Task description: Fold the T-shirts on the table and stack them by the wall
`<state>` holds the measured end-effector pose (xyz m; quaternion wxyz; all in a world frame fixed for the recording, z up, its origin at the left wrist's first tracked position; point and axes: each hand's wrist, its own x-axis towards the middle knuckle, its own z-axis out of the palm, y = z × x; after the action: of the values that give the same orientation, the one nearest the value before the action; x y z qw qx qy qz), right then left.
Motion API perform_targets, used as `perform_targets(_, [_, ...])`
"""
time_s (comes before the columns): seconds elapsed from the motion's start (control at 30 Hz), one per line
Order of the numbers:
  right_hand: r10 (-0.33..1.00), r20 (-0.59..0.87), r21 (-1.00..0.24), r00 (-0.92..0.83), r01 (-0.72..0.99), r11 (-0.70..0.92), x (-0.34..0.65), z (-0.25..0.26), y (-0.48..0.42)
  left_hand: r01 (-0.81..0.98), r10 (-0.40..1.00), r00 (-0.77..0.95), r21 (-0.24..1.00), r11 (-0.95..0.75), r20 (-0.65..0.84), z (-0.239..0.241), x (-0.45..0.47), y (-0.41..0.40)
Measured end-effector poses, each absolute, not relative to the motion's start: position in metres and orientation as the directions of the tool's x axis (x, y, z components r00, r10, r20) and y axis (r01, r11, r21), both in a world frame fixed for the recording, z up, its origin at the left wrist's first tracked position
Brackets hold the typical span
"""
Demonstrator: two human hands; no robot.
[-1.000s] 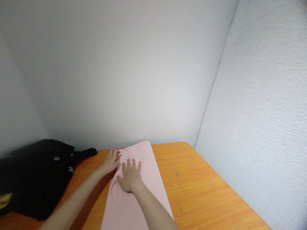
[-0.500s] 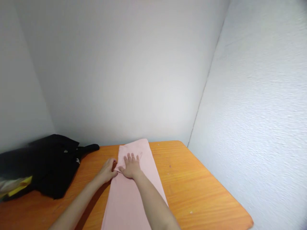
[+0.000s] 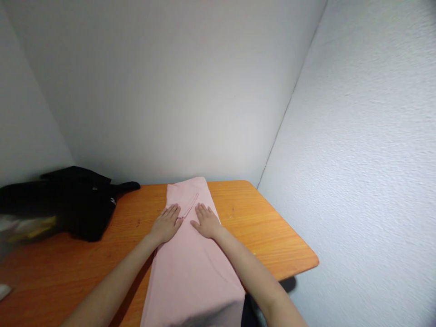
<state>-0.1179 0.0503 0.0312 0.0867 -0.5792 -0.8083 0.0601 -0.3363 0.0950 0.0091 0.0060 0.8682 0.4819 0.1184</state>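
Note:
A pink garment (image 3: 195, 268) lies lengthwise in a long folded strip, its near end reaching the front of the table. Toward its far end a short flap with a stitched hem, which looks like a sleeve, is folded over on top. My left hand (image 3: 166, 223) rests flat on the garment's left side at that flap, fingers stretched out. Just to the right, my right hand (image 3: 207, 221) lies flat on the cloth with its fingers spread. Neither hand grips anything.
The wooden table (image 3: 262, 231) has a rounded right corner near the white wall (image 3: 357, 159). Black clothing (image 3: 85, 206) is heaped at the back left. A blurred yellow and white item (image 3: 29, 227) lies before it. A small white thing (image 3: 4, 290) shows at the left edge.
My left hand has let go of the garment's left edge and now lies flat on it. My right hand has moved right across the cloth. The view has tilted down.

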Motion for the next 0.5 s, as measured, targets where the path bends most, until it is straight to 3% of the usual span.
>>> perform_targets(0.23, [0.891, 0.050, -0.173, -0.451, 0.875, 0.453, -0.083, 0.040, -0.030, 0.822, 0.823, 0.531, 0.115, -0.558, 0.201, 0.010, -0.339, 0.098])
perform_targets(0.5, [0.900, -0.002, -0.176, -0.436, 0.886, 0.429, -0.063, 0.050, -0.068, 0.768, 0.747, 0.584, 0.081, -0.635, 0.318, 0.034, -0.319, 0.057])
